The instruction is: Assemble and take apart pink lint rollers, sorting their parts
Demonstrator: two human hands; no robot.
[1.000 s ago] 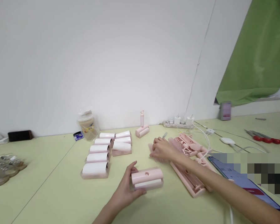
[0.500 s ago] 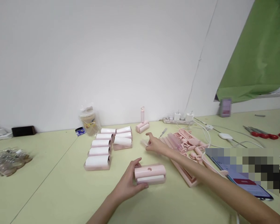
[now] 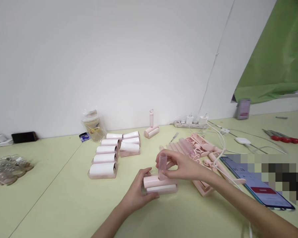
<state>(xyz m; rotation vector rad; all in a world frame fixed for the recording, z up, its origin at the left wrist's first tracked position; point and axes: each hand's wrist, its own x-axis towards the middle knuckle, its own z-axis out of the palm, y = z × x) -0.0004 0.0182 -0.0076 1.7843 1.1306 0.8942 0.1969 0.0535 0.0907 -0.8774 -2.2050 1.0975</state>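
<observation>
My left hand (image 3: 136,191) grips the left end of a pink cylindrical case (image 3: 151,181), which lies on the table with a white roll along its near side. My right hand (image 3: 182,165) pinches a translucent pink tube (image 3: 163,162) between thumb and fingers. The tube stands upright, its lower end at the middle of the case's top; whether it sits inside the round hole there, I cannot tell. Just right of my hands lie several more translucent pink tubes (image 3: 186,147) and loose pink plastic parts (image 3: 201,145) in and around a pink tray (image 3: 203,189).
Several pink pieces topped with white rolls (image 3: 103,168) stand in rows to the left. Behind are a small pink bottle-shaped piece (image 3: 151,119), a screwdriver (image 3: 174,137) and a power strip (image 3: 190,125). White cables and a phone (image 3: 259,185) lie at the right.
My right hand has come back toward me from the far side of the table and now holds the tube upright on the case. My left hand still grips the case.
</observation>
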